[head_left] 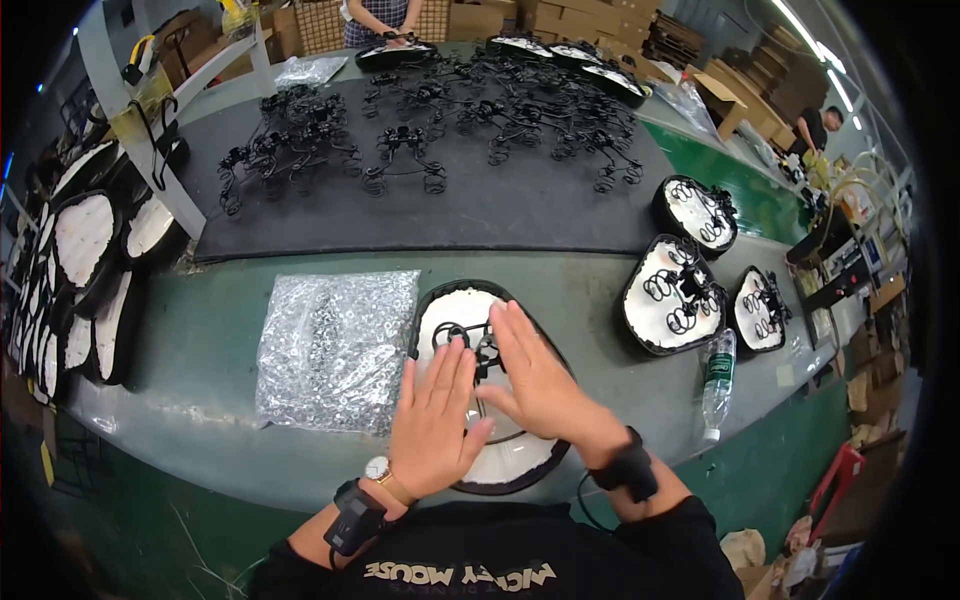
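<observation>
Both hands flat, palms down, fingers spread – gripping nothing. Left hand (432,420) presses lower left of saddle base (455,310), wrist bent inward. Right hand (535,375) lies across centre, fingers pointing up-left over black spring frame (478,345). Saddle base sits upside down near table's (200,340) front edge – just right of bag of silvery hardware (335,345).
</observation>
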